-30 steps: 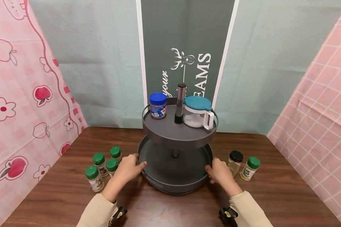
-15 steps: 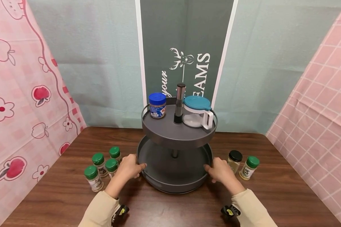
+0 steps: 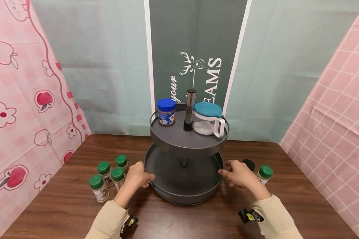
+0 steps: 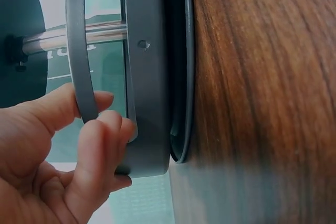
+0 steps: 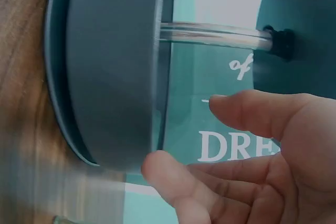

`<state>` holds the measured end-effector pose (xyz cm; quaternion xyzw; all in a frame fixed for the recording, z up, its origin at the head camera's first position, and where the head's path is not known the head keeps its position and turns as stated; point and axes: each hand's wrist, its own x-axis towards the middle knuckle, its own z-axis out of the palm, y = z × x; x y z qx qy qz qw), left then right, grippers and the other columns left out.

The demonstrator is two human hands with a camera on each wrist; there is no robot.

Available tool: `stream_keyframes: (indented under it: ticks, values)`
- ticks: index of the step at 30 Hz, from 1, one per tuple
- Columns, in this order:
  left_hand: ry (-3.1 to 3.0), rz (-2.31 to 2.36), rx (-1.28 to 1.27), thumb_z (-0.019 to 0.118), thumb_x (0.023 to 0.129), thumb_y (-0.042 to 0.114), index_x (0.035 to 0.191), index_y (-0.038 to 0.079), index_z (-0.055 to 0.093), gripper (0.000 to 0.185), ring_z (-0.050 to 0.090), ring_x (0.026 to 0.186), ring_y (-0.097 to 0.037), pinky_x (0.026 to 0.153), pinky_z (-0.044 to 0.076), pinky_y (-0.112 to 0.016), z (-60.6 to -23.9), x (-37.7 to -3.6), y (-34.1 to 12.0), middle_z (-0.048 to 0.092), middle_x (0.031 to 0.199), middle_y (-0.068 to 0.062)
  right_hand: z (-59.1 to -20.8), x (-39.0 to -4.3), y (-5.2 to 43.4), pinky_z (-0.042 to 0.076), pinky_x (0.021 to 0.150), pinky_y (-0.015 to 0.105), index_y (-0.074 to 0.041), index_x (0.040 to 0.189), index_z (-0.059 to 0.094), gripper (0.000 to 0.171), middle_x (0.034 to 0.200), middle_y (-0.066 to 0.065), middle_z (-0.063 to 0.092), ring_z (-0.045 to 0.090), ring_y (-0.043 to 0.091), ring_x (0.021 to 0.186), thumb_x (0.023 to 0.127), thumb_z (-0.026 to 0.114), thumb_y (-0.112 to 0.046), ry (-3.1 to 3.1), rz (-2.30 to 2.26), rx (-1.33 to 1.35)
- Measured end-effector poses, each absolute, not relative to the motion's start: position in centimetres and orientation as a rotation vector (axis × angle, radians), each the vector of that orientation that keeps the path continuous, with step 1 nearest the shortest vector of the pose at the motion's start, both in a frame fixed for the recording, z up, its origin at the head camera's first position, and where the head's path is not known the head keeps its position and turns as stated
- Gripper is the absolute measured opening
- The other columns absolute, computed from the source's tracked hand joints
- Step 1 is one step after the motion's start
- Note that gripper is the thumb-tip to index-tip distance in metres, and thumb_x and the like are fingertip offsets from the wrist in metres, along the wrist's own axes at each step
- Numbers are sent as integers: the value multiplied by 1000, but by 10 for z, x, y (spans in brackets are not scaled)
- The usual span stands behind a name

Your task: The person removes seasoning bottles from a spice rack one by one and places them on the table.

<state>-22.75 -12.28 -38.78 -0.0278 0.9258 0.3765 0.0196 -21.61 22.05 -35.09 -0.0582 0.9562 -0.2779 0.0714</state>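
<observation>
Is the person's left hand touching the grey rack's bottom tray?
Touching. The left wrist view shows the left hand with fingers curled round the bottom tray's rim.

— Rack [image 3: 185,146]: colour?
— Dark grey, both tiers; chrome pole [image 3: 184,162] between.
— On the top tier?
— Jar [image 3: 166,112], blue lid and label. Jug [image 3: 208,118], teal lid, white handle.
— Table [image 3: 62,205]?
— Dark brown wood grain. Bottles [image 3: 107,176] on it carry green caps; one cap [image 3: 249,164] is black.
— Surroundings?
— Left cloth [image 3: 24,99]: pink check with red apples and flowers. Right cloth [image 3: 332,122]: pink grid. Sleeves [image 3: 107,222]: beige.
</observation>
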Motion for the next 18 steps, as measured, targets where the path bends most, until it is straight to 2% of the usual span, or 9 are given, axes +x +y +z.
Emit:
stream_keyframes:
  ticks: [4, 9, 13, 18]
  values:
    - [2846, 1227, -89, 74, 70, 8, 88, -5, 52, 31, 55, 39, -13, 43, 47, -26, -388, -227, -123, 56, 50, -7, -344, -214, 224, 45, 53, 33, 12, 128, 44, 59, 68, 7, 58, 60, 20, 55, 90, 60, -31, 2868, -824, -171]
    - [2804, 1282, -94, 71, 71, 5, 98, -10, 47, 39, 55, 40, -13, 43, 48, -28, -390, -227, -123, 56, 53, -10, -335, -213, 228, 48, 61, 36, 12, 126, 46, 58, 76, 6, 61, 60, 18, 54, 90, 60, -31, 2870, -818, -233]
    - [2786, 1288, -98, 69, 72, 4, 103, -10, 41, 45, 55, 39, -14, 43, 49, -29, -392, -229, -122, 56, 53, -11, -324, -212, 233, 48, 67, 38, 11, 122, 51, 51, 74, 3, 62, 59, 17, 56, 89, 62, -27, 2871, -811, -359]
    - [2789, 1266, -119, 69, 72, 4, 111, -11, 35, 54, 54, 37, -15, 42, 49, -31, -393, -232, -119, 55, 52, -11, -305, -211, 240, 46, 62, 35, 10, 119, 53, 48, 72, 2, 61, 57, 16, 61, 89, 62, -26, 2900, -784, -468]
